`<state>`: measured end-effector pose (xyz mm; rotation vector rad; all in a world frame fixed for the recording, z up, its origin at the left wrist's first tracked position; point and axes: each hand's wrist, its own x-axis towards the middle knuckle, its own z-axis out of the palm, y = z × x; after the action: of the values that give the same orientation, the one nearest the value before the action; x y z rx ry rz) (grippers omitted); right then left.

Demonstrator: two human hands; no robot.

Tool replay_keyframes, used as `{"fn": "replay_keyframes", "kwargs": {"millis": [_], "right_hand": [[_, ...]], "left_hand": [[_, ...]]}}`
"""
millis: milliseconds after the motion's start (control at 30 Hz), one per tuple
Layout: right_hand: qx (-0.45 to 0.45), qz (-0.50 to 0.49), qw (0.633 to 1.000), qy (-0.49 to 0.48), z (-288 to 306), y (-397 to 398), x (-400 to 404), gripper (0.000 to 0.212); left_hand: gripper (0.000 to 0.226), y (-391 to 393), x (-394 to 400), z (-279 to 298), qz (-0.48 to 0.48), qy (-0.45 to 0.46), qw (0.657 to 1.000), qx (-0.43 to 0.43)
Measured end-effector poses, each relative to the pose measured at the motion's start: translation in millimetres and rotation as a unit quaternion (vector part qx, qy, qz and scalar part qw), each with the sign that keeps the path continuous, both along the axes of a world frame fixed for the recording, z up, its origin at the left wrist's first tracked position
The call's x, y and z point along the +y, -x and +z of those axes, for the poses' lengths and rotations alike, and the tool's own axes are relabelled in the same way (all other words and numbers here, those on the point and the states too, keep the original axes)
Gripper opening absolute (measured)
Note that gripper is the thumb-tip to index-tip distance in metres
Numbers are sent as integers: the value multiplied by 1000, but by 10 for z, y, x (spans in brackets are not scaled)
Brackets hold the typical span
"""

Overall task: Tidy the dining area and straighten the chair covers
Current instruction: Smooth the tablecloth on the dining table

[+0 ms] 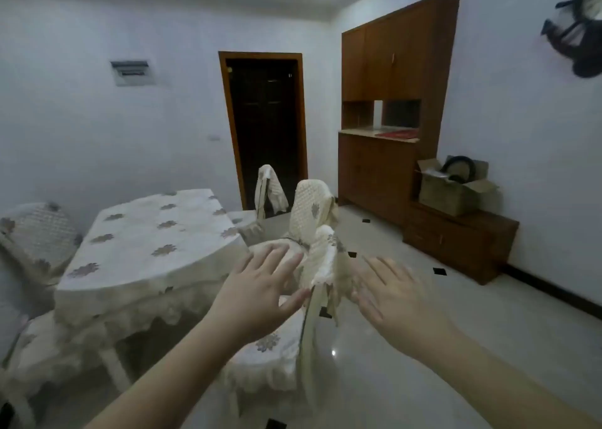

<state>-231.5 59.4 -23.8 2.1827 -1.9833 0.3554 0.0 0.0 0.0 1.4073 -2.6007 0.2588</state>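
A dining table (156, 233) wears a cream cloth with grey flower motifs. The nearest chair stands at its right side, its back cover (321, 259) cream and quilted, its seat cover (270, 353) below. My left hand (257, 295) is stretched out flat on the left of that chair back, fingers straight, thumb close to the cover's edge. My right hand (387, 295) is spread flat on the right of the chair back, blurred, holding nothing. A second covered chair (309, 213) stands just behind, and a third (270, 187) near the door has its cover hanging loose.
Another covered chair (35, 236) stands at the table's left. A dark doorway (265, 129) lies straight ahead. A tall wooden cabinet (387, 109) and a low sideboard (459, 239) with a cardboard box (452, 187) line the right wall. The glossy tiled floor (439, 331) stretches right.
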Motion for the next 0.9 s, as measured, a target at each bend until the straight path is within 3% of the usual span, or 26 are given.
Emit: {"fn": "replay_keyframes", "kwargs": {"millis": [233, 400, 600, 733, 900], "right_hand": [[2, -47, 999, 13, -225, 790, -292, 71], [-28, -79, 997, -3, -422, 1135, -777, 57], [8, -97, 995, -17, -553, 1623, -1509, 76], [19, -148, 989, -14, -520, 1981, -2075, 66], [-20, -172, 985, -8, -642, 2406, -2658, 57]], "left_hand": [[70, 751, -566, -344, -33, 17, 999, -11], [76, 1214, -1133, -562, -32, 2, 999, -17], [77, 1685, -2013, -638, -62, 11, 998, -8], [86, 2036, -2639, -595, -71, 1, 997, -3], [83, 2615, -3263, -589, -96, -2, 995, 13]]}}
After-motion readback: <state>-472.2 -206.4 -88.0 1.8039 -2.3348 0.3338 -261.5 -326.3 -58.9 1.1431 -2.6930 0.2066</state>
